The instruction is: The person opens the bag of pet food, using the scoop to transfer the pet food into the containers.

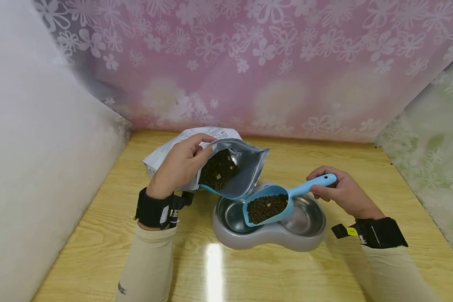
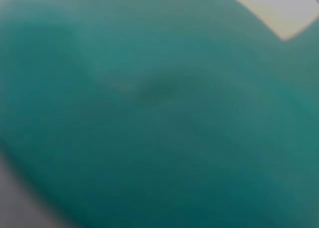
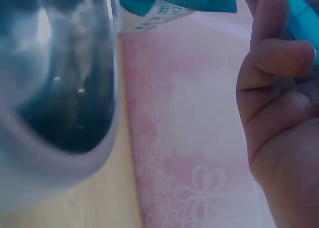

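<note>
With its thumb and fingers, my left hand [image 1: 181, 163] pinches the upper edge of an open pouch of pet food [image 1: 170, 147], which tilts toward the right. Brown kibble [image 1: 216, 171] with a few pale pieces shows inside. My right hand [image 1: 343, 191] grips the handle of a light blue scoop [image 1: 305, 187], and its curled fingers also show in the right wrist view. Kibble [image 1: 266, 208] fills much of the scoop, held over a grey double bowl [image 1: 245, 241] with two metal basins. A blurred teal surface [image 2: 164, 138] fills most of the left wrist view, hiding the left hand there.
The bowl stands on a wooden table [image 1: 287, 277]. Behind it rises a pink flowered backdrop [image 1: 249, 96]. A white wall [image 1: 41, 147] borders the left side, and a pale flowered panel [image 1: 434, 138] the right.
</note>
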The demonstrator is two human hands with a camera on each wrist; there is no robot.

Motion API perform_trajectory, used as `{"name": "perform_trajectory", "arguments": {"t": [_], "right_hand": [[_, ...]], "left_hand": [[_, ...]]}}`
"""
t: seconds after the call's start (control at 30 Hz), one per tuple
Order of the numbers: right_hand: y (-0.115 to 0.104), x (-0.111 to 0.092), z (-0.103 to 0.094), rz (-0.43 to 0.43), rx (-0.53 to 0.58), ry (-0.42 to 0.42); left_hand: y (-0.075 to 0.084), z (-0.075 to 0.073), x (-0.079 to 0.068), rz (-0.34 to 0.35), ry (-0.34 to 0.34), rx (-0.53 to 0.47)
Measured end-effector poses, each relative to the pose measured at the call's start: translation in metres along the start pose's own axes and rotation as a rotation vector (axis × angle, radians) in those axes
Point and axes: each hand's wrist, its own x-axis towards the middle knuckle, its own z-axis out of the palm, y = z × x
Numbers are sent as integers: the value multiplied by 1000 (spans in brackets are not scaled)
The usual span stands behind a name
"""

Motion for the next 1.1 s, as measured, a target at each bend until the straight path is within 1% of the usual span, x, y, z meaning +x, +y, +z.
{"name": "perform_trajectory", "arguments": {"t": [0.13, 0.2, 0.3, 0.43, 0.6, 0.73, 0.97, 1.03, 1.1], "right_hand": [[2, 13, 5, -62, 107, 22], [2, 18, 8, -83, 126, 26], [2, 22, 10, -96, 100, 28], [5, 23, 12, -101, 101, 39], [14, 24, 13, -120, 169, 39], [17, 26, 17, -131, 212, 23], [12, 25, 25, -141, 289, 10], [9, 25, 27, -141, 288, 3], [8, 26, 30, -139, 261, -3]], "left_hand": [[-1, 1, 0, 3, -3, -3], [-1, 2, 0, 3, 1, -5], [-2, 2, -1, -3, 4, -15], [-3, 3, -2, -11, -3, -23], [-1, 4, 1, -16, -18, -26], [-1, 3, 0, -14, -16, -27], [0, 4, 1, -10, -21, -24], [0, 4, 1, -9, -22, -24], [-1, 5, 1, -12, -20, -22]]}}
